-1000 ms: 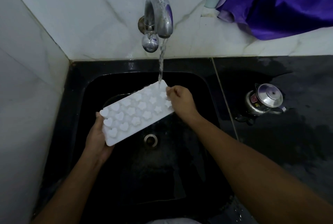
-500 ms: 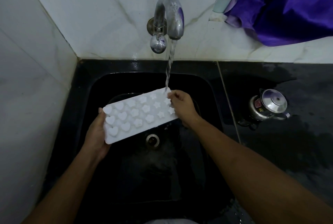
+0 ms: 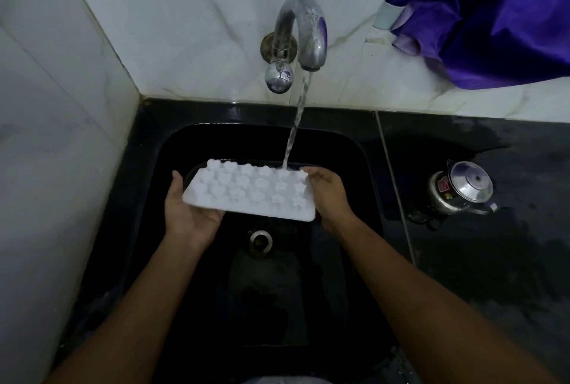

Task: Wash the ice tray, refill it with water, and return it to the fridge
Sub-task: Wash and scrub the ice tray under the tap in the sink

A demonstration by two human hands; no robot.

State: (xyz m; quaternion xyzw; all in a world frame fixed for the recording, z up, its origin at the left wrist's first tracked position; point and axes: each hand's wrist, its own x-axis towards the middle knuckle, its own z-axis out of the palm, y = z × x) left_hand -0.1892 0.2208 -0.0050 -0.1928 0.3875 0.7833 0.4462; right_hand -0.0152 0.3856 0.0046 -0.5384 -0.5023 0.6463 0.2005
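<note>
A white ice tray [image 3: 249, 192] with raised heart and star shaped bumps hangs over the black sink [image 3: 148, 186], its underside facing up. My left hand [image 3: 188, 217] holds the tray's left end from below, palm up, thumb on the edge. My right hand [image 3: 328, 195] grips the right end. Water runs from the metal tap [image 3: 303, 30] in a thin stream [image 3: 294, 127] onto the tray's far right corner, next to my right fingers.
The sink drain [image 3: 260, 240] lies below the tray. A small steel kettle [image 3: 461, 190] stands on the wet black counter [image 3: 481, 260] to the right. Purple cloth [image 3: 493, 13] hangs at the upper right. White tiled walls close in the left side and back.
The tray has turned from a slant, left end low, to nearly level across the sink. My left hand moved under its left end; my right hand stayed on the right end.
</note>
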